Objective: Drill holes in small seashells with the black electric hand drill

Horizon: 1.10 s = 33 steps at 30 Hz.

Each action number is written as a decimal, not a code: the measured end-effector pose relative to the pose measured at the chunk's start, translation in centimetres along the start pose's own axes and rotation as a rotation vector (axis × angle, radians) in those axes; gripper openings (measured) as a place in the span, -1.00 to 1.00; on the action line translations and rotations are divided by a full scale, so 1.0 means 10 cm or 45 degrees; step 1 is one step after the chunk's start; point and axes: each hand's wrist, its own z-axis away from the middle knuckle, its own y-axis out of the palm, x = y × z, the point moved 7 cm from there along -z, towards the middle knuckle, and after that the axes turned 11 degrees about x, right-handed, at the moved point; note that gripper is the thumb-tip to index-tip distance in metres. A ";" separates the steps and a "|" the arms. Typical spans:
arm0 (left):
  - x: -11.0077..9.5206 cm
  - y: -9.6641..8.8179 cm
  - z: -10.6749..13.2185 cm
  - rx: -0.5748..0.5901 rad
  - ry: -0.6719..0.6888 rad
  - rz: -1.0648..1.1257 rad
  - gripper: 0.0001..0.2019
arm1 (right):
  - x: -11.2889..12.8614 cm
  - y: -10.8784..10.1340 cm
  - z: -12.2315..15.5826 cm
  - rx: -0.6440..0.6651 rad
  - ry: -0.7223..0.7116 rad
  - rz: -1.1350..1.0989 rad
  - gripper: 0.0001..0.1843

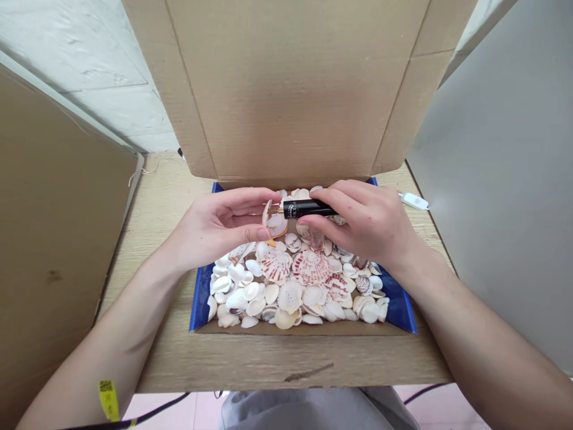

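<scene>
Between the thumb and fingers of my left hand point(210, 227) is a pale shell point(276, 225), held up on edge, with an orange piece at its lower side. My right hand point(364, 221) grips a black mini drill point(304, 208) with white print. The drill lies level and points left; its thin brass-coloured front end meets or nearly meets the shell. Whether it touches is too small to tell. Both hands are over a shallow cardboard box point(304, 328) with blue side walls. Inside lie many white shells and several red-striped scallop shells point(312, 267).
The box's tall brown lid point(290, 89) stands open behind the hands. Below is a wooden table point(250, 361). A brown panel point(49, 197) rises at the left, a grey one point(505, 167) at the right. A white inline switch point(415, 201) lies right of the box. A yellow-tagged cable point(108, 400) crosses lower left.
</scene>
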 end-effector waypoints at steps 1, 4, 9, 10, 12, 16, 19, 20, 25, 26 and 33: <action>0.00 0.00 0.00 0.001 0.003 0.007 -0.61 | 0.00 0.00 0.00 0.002 0.001 -0.003 -0.63; 0.00 0.00 0.00 -0.013 -0.010 0.015 -0.62 | -0.01 0.00 0.00 0.003 -0.001 -0.006 -0.63; -0.01 0.01 0.00 -0.008 -0.012 0.050 -0.62 | -0.01 0.00 -0.01 -0.008 -0.006 -0.019 -0.64; -0.01 0.02 0.00 -0.001 -0.009 0.054 -0.61 | -0.02 0.00 -0.01 -0.010 -0.009 -0.027 -0.64; -0.02 0.02 0.00 0.000 -0.010 0.054 -0.62 | -0.02 0.00 -0.01 -0.009 -0.011 -0.048 -0.65; -0.02 0.02 0.00 -0.011 -0.019 0.023 -0.63 | 0.00 0.02 -0.02 0.026 -0.039 -0.091 -0.64; -0.02 0.02 0.00 -0.013 -0.005 0.011 -0.62 | 0.02 0.04 -0.03 0.073 -0.080 -0.129 -0.66; -0.02 0.02 0.00 -0.018 -0.004 0.013 -0.62 | 0.03 0.04 -0.03 0.080 -0.089 -0.134 -0.67; -0.02 -0.02 0.00 -0.073 0.011 -0.008 -0.61 | 0.04 0.01 -0.03 0.052 -0.097 -0.094 -0.70; -0.03 -0.03 0.01 -0.092 0.019 -0.032 -0.60 | 0.04 0.01 -0.03 0.044 -0.088 -0.084 -0.70; -0.05 -0.11 0.02 -0.165 0.063 -0.175 -0.59 | -0.03 0.05 -0.03 0.124 0.057 -0.046 -0.71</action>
